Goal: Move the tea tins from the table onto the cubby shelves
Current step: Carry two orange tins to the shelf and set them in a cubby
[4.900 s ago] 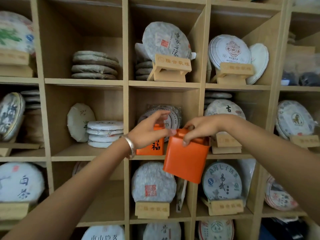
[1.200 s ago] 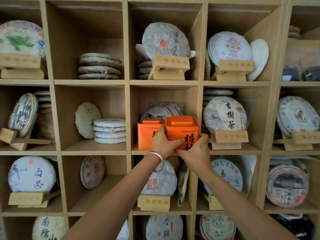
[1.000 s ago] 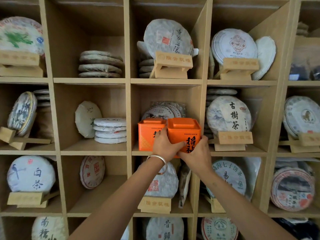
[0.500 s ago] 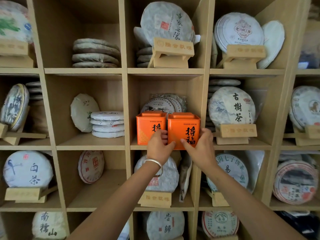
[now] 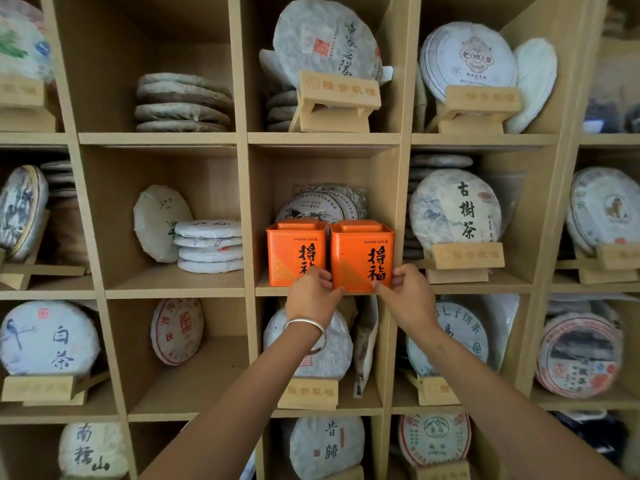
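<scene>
Two square orange tea tins with black characters stand side by side in the middle cubby of the wooden shelf. The left tin sits at the cubby's left. The right tin stands upright at the front edge by the right divider. My left hand, with a silver bangle on the wrist, pinches the right tin's lower left corner. My right hand pinches its lower right corner. Both hands cover the tins' bottom edges.
Wrapped round tea cakes lean behind the tins. Neighbouring cubbies hold stacked cakes and cakes on wooden stands. The cubby above holds a cake on a stand. A pouch hangs in the cubby below.
The right tin has gone from held at the cubby's mouth to standing on the shelf beside the left tin. My hands slid down to its lower corners. The view moved closer.
</scene>
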The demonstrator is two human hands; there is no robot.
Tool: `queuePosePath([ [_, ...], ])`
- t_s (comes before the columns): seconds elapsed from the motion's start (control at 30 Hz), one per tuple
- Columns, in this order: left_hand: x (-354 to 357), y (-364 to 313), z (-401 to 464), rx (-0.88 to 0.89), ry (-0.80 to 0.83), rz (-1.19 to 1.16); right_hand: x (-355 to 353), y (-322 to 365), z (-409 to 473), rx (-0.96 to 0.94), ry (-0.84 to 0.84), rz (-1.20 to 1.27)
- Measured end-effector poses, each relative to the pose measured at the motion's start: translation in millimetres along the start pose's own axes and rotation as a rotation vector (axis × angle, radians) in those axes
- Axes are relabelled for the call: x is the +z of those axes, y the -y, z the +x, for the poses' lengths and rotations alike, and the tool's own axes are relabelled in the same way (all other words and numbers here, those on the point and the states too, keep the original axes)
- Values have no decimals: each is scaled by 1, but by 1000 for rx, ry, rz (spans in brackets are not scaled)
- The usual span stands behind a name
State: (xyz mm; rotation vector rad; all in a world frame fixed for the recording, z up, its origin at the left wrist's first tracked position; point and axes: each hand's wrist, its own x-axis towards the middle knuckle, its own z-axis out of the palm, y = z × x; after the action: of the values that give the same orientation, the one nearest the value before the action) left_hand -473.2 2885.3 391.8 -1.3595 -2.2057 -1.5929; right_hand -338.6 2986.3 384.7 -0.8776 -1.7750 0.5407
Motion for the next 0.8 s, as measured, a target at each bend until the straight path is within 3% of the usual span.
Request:
queuePosePath([
  [0.33, 0, -7, 5, -11, -22, 212, 3, 2, 1, -19, 17, -117],
  [0.8, 5, -5, 10, 6, -64, 268, 0, 13, 1, -27, 52, -228],
])
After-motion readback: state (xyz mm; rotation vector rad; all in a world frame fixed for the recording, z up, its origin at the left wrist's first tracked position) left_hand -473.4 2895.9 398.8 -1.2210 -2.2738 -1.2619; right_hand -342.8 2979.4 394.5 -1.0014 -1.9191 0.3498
